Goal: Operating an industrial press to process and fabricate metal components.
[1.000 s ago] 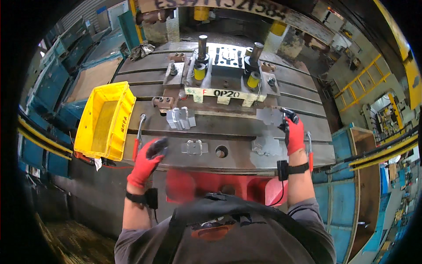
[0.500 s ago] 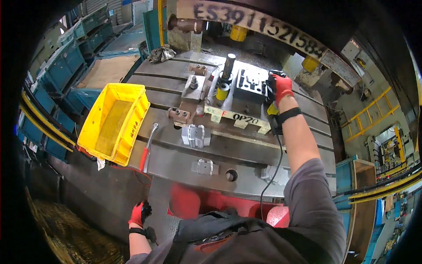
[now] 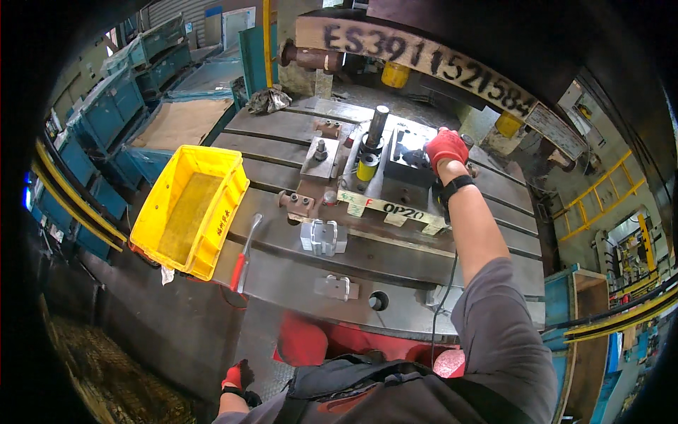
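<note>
My right hand [image 3: 446,147], in a red glove, is over the right end of the dark die block [image 3: 409,173] with its fingers curled down. Something dark shows under its fingers, but I cannot make out what they hold. The block's light upper face is partly hidden by the hand. To the left of the block stands a dark guide post [image 3: 378,127] with a yellow collar. My left hand [image 3: 235,376], in a red and black glove, hangs low beside my body, away from the table. Its fingers are too small and turned to read, and no object shows in it.
Silvery metal parts [image 3: 323,238] and a smaller metal piece [image 3: 337,287] lie on the slotted press table [image 3: 282,267]. A red-handled tool [image 3: 242,265] rests at its left edge, near a yellow bin [image 3: 227,205]. A cable [image 3: 443,304] crosses the front. The press's upper part [image 3: 417,51] overhangs the table.
My right hand has turned back-up and come in from the block's right edge over its upper face. My left hand has sunk lower in the picture. The whole view has shifted slightly.
</note>
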Demonstrator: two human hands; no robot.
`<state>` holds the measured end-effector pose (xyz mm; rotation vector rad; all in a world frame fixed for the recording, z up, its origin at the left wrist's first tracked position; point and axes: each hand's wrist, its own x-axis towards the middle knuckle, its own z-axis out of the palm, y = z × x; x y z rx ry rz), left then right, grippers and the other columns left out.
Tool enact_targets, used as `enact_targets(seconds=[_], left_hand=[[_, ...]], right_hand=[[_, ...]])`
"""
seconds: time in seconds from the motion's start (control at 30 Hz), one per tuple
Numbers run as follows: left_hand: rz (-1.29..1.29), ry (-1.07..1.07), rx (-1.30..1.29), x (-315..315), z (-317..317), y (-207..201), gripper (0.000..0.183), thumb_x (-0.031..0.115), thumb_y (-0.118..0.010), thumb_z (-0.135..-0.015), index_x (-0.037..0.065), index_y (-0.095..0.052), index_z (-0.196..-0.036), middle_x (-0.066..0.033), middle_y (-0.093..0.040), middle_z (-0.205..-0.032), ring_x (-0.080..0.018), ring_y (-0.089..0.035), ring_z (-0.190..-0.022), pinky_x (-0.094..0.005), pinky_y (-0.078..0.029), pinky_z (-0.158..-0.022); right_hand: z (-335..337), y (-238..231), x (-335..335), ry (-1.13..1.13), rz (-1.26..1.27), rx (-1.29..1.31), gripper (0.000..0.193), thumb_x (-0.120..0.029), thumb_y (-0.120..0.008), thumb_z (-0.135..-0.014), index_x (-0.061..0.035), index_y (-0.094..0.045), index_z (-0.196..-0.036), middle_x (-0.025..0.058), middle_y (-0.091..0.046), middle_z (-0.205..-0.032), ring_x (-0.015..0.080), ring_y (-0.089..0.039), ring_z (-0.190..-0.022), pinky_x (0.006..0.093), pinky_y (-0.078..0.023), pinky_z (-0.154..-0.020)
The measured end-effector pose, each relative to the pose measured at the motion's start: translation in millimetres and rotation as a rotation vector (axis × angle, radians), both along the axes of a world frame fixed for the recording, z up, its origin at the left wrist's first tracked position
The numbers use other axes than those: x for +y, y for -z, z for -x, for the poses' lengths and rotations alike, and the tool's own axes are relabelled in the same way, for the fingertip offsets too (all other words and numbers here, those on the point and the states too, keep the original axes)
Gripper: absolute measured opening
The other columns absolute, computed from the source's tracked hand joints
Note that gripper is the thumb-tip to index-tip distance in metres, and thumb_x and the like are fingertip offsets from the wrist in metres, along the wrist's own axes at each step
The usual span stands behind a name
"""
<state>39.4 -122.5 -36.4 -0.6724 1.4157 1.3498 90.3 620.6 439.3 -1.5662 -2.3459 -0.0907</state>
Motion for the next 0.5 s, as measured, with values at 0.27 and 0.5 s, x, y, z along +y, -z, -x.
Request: enact_targets(seconds=[0.27,0.5], left_hand=[[0.002,-0.009,0.042,60.8,34.9,-18.6,0.026,0.035,-0.054,-0.087,0.011,-0.060,-0.095,-0.0116,-0.060,-0.074,-0.0294,-0.058,-0.066,-0.0405,-0.049,-0.061],[-0.184,0.244,0.022,76.4,45.2,-25.5,0.035,0.034,-0.056,-0.086,0.005,-0.055,-0.107,-0.0154,-0.063,-0.094,-0.0299,-0.064,-0.078,-0.0371,-0.049,-0.064]], right_hand=[[-4.8,23.8,7.6,-0.066,-0.152,-0.045,0.041,-0.037,-0.068,-0.073,-0.0112,-0.061,-0.104,0.0095,-0.059,-0.110,0.0260,-0.059,-0.099,0.0365,-0.050,-0.078],[-52.4,14.2,-39.2,-0.164,-0.081,0.160,0.055,-0.043,-0.070,-0.072,-0.0091,-0.053,-0.112,0.0145,-0.055,-0.113,0.0324,-0.059,-0.098,0.0402,-0.049,-0.079]])
